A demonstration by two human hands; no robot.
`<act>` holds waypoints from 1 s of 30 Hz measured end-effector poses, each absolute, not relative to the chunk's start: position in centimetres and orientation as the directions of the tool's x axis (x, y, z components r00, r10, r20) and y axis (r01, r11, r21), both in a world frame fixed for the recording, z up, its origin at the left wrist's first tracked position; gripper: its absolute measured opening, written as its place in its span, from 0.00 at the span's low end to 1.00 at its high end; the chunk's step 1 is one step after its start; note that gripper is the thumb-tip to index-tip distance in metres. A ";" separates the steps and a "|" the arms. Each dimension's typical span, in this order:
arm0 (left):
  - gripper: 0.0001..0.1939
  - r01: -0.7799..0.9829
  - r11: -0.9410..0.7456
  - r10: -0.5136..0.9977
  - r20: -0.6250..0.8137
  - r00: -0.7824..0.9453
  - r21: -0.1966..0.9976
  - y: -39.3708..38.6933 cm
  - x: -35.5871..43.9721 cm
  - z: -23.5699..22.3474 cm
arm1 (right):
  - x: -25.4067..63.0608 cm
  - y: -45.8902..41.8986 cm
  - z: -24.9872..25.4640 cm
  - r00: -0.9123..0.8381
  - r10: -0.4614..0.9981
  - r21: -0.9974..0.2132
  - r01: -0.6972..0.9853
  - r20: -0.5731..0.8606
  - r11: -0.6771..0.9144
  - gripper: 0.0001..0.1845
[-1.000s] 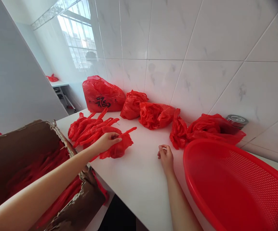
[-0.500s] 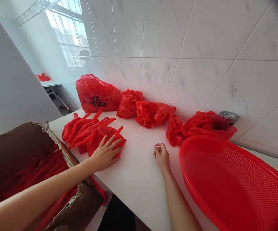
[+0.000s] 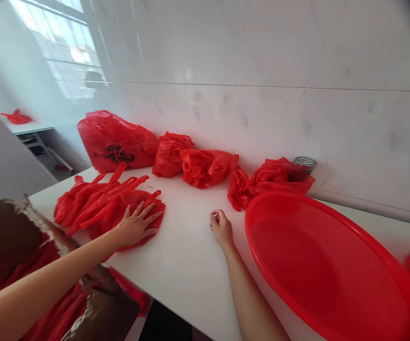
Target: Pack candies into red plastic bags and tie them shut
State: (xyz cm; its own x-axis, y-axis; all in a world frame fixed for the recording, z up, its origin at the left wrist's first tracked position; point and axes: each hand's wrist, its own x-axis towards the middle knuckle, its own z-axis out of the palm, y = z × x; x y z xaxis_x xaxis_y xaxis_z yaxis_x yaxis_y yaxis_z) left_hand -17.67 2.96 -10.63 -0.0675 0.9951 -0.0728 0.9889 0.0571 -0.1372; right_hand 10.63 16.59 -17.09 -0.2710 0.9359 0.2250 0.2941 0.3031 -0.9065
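My left hand [image 3: 136,226] lies palm down with its fingers spread on a red plastic bag [image 3: 130,201] at the right end of a heap of limp red bags [image 3: 87,201], their handles pointing to the back right. Just right of it on the white table [image 3: 186,255], my right hand [image 3: 222,230] is curled closed, the fingertips drawn toward the thumb. Nothing shows in it. It sits left of the rim of a big red plastic basket [image 3: 252,246], apart from it.
Along the tiled wall stand a large stuffed red bag [image 3: 119,139] with black lettering and several crumpled red bundles [image 3: 206,168]. A round metal tin [image 3: 305,164] sits behind the basket. At lower left, a torn cardboard box [image 3: 108,308] holds more red material.
The view has turned to the right, so everything shifts left in it and a blurred red shape enters at the right edge. Both hands keep about the same pose and place on the table.
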 end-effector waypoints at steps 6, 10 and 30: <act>0.32 0.995 -0.059 0.995 0.072 0.065 -0.082 5.1 -11.9 -8.3 | 9.8 13.5 -13.8 -0.241 0.949 -0.916 0.295 0.206 0.273 0.07; 0.31 0.980 -0.200 0.978 0.055 0.200 -0.016 6.4 -8.5 -9.4 | 13.8 6.8 -6.6 -0.500 0.726 -0.787 0.132 0.472 0.602 0.10; 0.36 0.448 0.237 0.882 -0.385 0.274 0.862 8.7 2.0 -6.3 | 59.8 5.5 -11.4 0.823 0.426 -0.685 0.557 0.376 -0.471 0.37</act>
